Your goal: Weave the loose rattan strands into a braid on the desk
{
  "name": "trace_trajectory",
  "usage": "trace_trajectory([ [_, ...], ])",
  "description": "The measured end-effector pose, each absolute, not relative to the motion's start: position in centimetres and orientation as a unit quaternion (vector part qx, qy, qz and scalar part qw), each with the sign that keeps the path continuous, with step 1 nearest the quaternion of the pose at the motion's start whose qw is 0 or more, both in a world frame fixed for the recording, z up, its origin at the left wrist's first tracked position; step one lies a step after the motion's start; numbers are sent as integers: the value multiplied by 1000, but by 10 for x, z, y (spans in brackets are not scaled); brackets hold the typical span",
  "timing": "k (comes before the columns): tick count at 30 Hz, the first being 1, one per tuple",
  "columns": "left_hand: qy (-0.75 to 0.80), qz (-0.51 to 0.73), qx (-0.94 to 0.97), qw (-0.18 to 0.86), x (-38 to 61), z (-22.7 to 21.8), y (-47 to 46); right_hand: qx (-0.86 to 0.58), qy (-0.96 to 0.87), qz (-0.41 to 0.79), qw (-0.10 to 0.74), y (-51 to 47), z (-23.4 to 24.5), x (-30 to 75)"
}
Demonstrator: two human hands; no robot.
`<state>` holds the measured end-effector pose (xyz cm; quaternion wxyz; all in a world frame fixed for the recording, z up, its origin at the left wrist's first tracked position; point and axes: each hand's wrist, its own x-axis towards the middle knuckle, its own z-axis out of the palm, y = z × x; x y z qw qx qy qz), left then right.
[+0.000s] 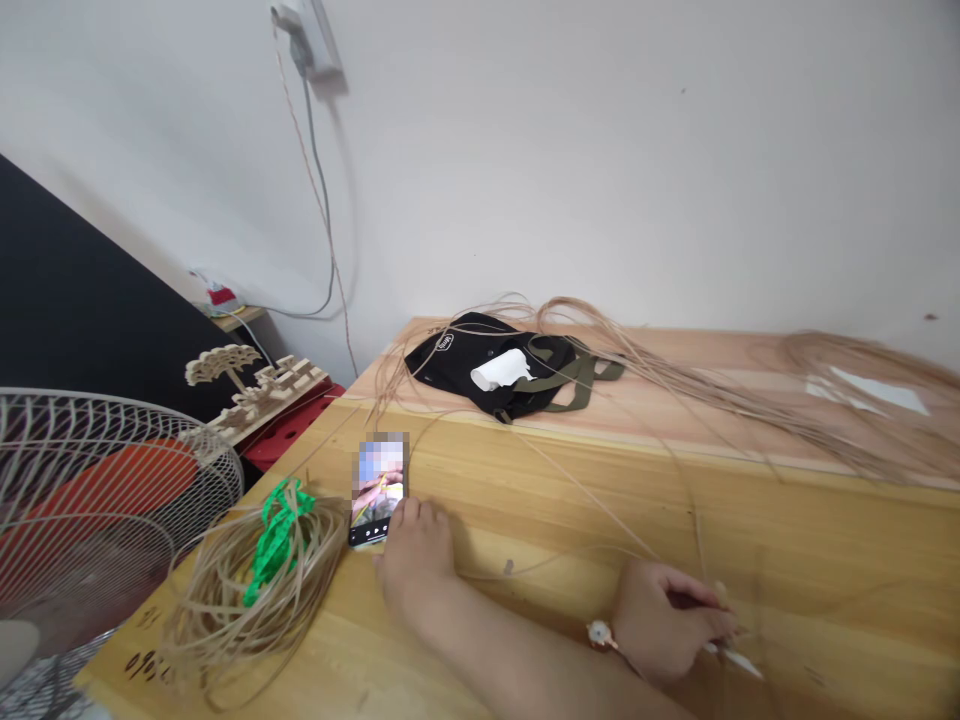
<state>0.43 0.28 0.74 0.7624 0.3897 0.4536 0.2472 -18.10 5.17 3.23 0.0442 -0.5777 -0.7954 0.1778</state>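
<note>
My arms are crossed over a wooden table (570, 500). My right hand (416, 565) reaches to the left and lies flat, its fingertips touching the lower edge of a phone (379, 490) whose screen is lit. My left hand (667, 625), with a watch (600, 633) on the wrist, is closed in a pinch on a thin pale piece, blurred, that I cannot name. Long tan strands (697, 400) run across the table to that hand. A coil of the same strands (247, 590), tied with green tape (277, 535), lies left of the phone.
A black bag (465, 360) with olive straps and a white roll on it lies at the back. More strands and white paper (877, 390) lie far right. A fan (90, 500) stands off the left edge, with a wooden model (255, 385) behind it. Cables hang down the wall.
</note>
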Motion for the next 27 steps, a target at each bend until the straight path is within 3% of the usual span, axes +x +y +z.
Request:
trace_trajectory([
  [27, 449, 269, 385, 760, 7, 1, 3, -531, -820, 175, 121, 47, 35, -176],
])
